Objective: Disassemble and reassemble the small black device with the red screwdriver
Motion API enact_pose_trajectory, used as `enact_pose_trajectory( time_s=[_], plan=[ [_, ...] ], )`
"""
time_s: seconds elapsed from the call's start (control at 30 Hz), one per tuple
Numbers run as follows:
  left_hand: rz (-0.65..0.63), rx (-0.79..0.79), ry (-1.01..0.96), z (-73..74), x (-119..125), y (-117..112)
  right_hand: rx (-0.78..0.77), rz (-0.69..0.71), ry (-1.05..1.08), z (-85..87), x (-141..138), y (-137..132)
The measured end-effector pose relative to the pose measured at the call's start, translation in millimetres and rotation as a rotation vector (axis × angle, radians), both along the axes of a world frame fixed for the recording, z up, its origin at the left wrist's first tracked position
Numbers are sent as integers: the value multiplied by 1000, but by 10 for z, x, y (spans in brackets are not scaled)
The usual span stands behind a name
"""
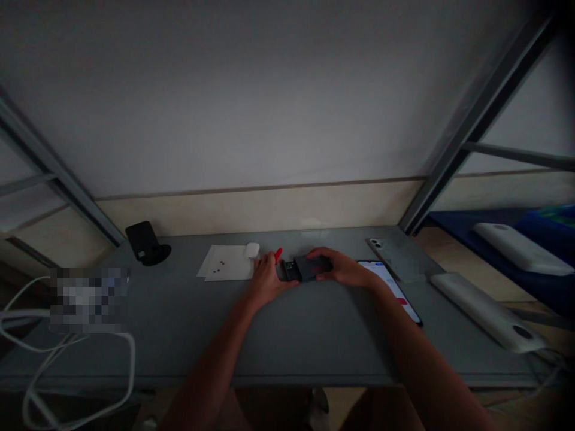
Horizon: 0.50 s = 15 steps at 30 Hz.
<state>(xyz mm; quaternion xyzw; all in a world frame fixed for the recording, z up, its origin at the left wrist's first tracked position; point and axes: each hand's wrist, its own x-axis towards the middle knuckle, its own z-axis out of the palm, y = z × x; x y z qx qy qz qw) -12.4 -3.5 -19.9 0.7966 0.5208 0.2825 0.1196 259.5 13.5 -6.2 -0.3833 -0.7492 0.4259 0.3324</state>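
Between my hands, low over the grey table, is a dark grey box-shaped device (307, 270), with small parts showing at its left end. My left hand (266, 280) closes on that left end, thumb along the near edge. From the other side my right hand (338, 267) grips the dark casing, fingers over the top and thumb at the near side. A red object (278, 254) sticks up by my left fingertips; its kind is unclear. Left of that hand lie white paper sheets (229, 266) with several tiny dark pieces and a small white case (252, 249).
A lit phone (390, 287) lies by my right forearm, a second phone (381, 250) behind it. Further right is a long white power strip (487, 311). A black stand (144, 242) occupies the back left; white cables (130, 353) loop at the left edge. The wall closes off the back.
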Motion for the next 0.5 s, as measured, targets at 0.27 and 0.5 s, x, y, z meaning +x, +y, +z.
enact_pose_trajectory(
  time_s=[0.27,0.5],
  plan=[
    [-55,-27,10,-9,17,7,124,-21,-163,1,-101,0],
    [-41,-46,16,-35,34,14,213,-78,-237,-61,-198,-23]
  ],
)
